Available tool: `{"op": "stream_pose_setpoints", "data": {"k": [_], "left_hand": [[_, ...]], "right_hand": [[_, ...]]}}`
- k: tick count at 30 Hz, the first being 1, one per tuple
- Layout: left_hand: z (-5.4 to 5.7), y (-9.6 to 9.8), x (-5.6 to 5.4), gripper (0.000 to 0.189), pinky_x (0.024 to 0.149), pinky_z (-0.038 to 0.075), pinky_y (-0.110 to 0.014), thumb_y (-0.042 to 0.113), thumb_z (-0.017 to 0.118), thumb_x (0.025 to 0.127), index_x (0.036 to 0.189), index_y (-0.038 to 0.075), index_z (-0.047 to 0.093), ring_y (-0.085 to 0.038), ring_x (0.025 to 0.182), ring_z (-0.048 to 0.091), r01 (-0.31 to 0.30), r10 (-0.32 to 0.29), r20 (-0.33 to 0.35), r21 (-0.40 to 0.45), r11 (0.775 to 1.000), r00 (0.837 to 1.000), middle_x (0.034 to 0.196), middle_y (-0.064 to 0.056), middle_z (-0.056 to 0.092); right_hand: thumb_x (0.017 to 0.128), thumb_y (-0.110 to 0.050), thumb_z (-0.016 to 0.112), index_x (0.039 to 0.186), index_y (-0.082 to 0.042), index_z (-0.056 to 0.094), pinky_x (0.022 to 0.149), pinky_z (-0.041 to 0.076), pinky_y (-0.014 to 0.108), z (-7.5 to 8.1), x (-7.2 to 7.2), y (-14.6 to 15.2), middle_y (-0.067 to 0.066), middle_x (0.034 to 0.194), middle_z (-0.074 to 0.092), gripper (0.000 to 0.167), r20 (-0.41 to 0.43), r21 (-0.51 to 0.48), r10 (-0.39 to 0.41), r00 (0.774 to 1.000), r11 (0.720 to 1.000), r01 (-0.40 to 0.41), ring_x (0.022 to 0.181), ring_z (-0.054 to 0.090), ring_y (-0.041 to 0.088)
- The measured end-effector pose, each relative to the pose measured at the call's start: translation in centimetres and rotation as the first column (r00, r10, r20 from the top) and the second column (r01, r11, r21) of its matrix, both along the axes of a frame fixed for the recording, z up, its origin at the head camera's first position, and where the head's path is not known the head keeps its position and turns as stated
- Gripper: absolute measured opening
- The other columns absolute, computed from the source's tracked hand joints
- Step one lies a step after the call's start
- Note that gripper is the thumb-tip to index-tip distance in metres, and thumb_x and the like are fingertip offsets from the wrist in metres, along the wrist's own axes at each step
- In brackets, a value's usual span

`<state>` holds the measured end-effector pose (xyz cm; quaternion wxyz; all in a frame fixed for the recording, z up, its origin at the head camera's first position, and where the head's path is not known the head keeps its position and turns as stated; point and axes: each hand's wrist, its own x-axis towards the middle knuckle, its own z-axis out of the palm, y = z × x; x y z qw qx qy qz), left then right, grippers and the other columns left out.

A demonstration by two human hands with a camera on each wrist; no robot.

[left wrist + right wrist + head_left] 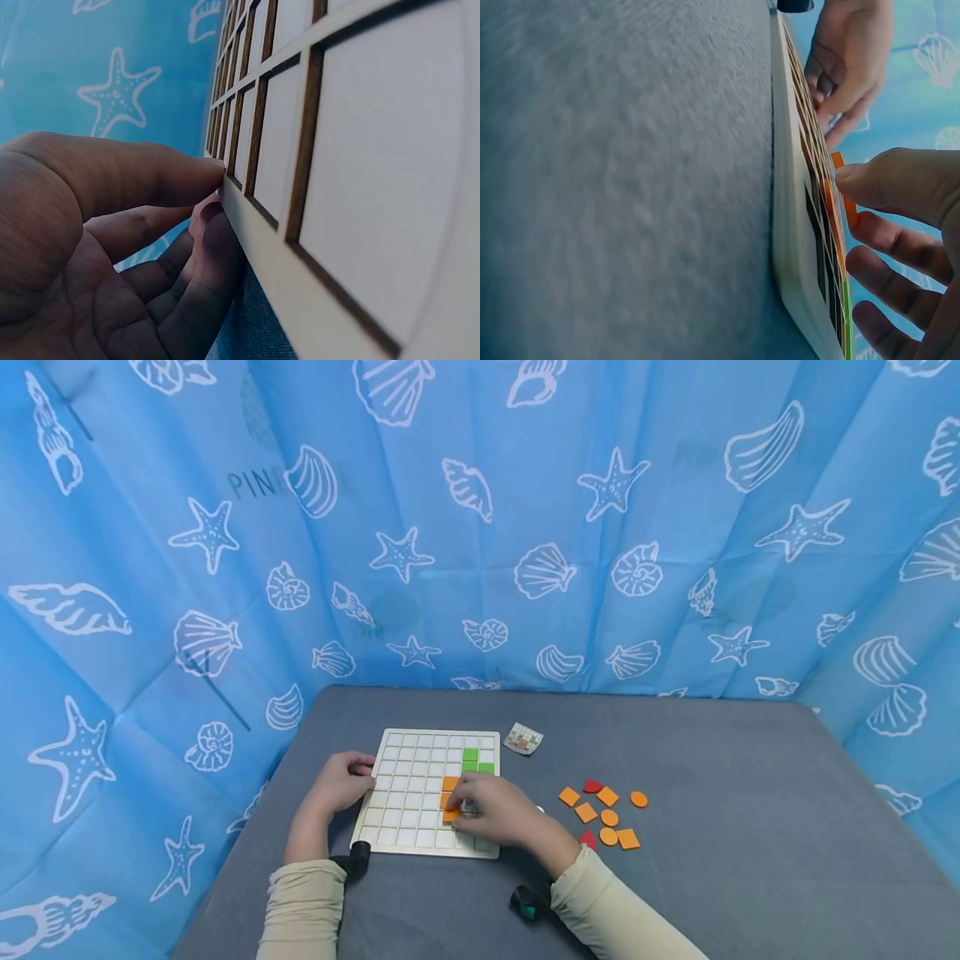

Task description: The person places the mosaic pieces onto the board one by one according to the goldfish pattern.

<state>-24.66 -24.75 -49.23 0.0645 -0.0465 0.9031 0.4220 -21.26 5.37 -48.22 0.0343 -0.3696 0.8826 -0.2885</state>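
Note:
A white gridded board (405, 810) lies on the table. My left hand (337, 787) is at its left edge, thumb tip (214, 174) on the rim and the other fingers curled below it. Over the board's lower right part, my right hand (495, 812) pinches an orange square tile (850, 214) between thumb and forefinger, tilted close above the grid. Orange tiles (451, 783) sit in a column of cells beside these fingers, which partly cover them. Farther up are several green square tiles (470, 755).
Right of the board lie loose orange squares (586, 812), orange round pieces (609, 818) and red pieces (592, 786). A small card with a grid picture (523, 739) is beside the board's far right corner. A blue shell-print curtain (540, 610) hangs behind the grey table (750, 827).

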Motion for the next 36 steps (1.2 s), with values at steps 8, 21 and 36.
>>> {"op": "stream_pose_setpoints", "data": {"k": [8, 21, 36], "left_hand": [[0.07, 0.06, 0.07, 0.041, 0.08, 0.05, -0.043, 0.002, 0.065, 0.095, 0.135, -0.006, 0.065, -0.029, 0.095, 0.061, -0.003, 0.003, 0.002, -0.003, 1.0, 1.0, 0.111, -0.019, 0.064], [-0.01, -0.09, 0.01, 0.042, 0.081, 0.049, -0.043, 0.003, 0.065, 0.095, 0.136, -0.005, 0.066, -0.029, 0.095, 0.06, -0.002, 0.002, -0.001, -0.013, 1.0, 1.0, 0.11, -0.018, 0.064], [-0.02, -0.06, -0.12, 0.042, 0.08, 0.048, -0.042, 0.003, 0.065, 0.096, 0.137, -0.004, 0.065, -0.029, 0.095, 0.059, 0.002, -0.002, 0.008, -0.001, 1.0, 1.0, 0.11, -0.017, 0.063]], "right_hand": [[0.096, -0.019, 0.079, 0.108, -0.016, 0.081, 0.079, 0.052, 0.025, -0.38, -0.18, -0.91, -0.002, 0.104, 0.071, 0.013, 0.001, 0.023, 0.01, 1.0, 1.0, -0.01, 0.088, 0.059, 0.006], [0.095, -0.017, 0.079, 0.107, -0.016, 0.08, 0.08, 0.053, 0.026, -0.6, -0.23, -1.09, -0.001, 0.104, 0.071, 0.012, 0.005, 0.016, 0.017, 1.0, 1.0, -0.018, 0.089, 0.062, 0.009], [0.095, -0.016, 0.078, 0.107, -0.016, 0.081, 0.082, 0.055, 0.028, -0.57, -0.17, -0.95, -0.002, 0.105, 0.072, 0.013, -0.006, 0.017, -0.003, 1.0, 1.0, 0.003, 0.091, 0.062, 0.007]]}}
